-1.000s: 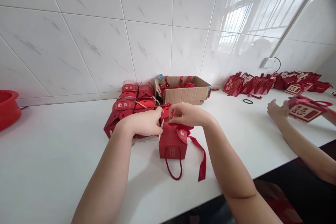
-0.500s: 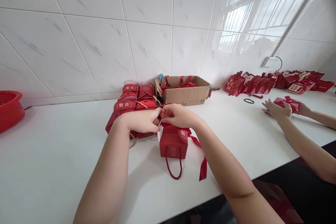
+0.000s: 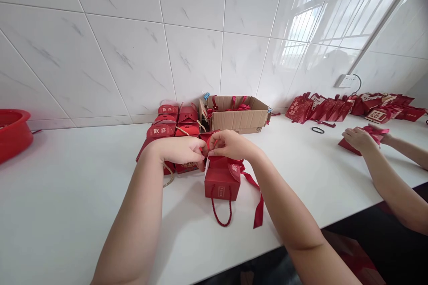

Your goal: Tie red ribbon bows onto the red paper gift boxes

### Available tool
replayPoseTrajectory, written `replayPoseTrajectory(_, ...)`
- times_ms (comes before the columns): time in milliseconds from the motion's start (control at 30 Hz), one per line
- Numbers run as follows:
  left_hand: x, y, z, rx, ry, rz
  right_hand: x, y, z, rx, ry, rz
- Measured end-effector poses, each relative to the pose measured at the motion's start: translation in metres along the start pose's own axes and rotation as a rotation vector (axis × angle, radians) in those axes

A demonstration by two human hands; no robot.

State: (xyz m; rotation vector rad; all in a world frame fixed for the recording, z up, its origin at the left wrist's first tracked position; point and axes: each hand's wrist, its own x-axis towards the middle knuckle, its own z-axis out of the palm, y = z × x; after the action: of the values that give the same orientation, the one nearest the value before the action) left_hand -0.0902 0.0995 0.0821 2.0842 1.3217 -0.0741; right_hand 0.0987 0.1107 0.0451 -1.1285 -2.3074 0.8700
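Observation:
A red gift box (image 3: 222, 182) stands on the white table, its dark red cord handle (image 3: 221, 222) hanging down over the near side. From its right side trails a red ribbon (image 3: 259, 209). My right hand (image 3: 230, 146) is closed in a pinch at the box's upper left edge, where a pale inner flap shows. Close beside it my left hand (image 3: 187, 149) has its fingers bent together at the same corner; what lies between them is hidden. Behind my left hand sit several finished-looking red boxes (image 3: 161, 131) with tan rope handles.
Behind the boxes a cardboard carton (image 3: 239, 121) holds red ribbons. A red basin (image 3: 13, 136) stands at the far left. On the right lie several red packages (image 3: 299, 107) and a black ring (image 3: 317, 129). Another person's hands (image 3: 361, 139) hold a ribboned red box there.
My left fingers have shifted slightly and point down more beside the box. My right hand stays at the same edge. The other person's hands have tilted their box and moved right.

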Motion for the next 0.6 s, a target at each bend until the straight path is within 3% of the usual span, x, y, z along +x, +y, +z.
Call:
replayPoseTrajectory(467, 0.012, 0.0, 0.001, 0.007, -0.009, 0.049, 0.003, 0.005, 0.0, 0.06, -0.001, -0.034)
replayPoseTrajectory(600, 0.012, -0.001, -0.001, 0.015, 0.056, 0.056, 0.0, 0.004, -0.003, 0.015, 0.001, -0.022)
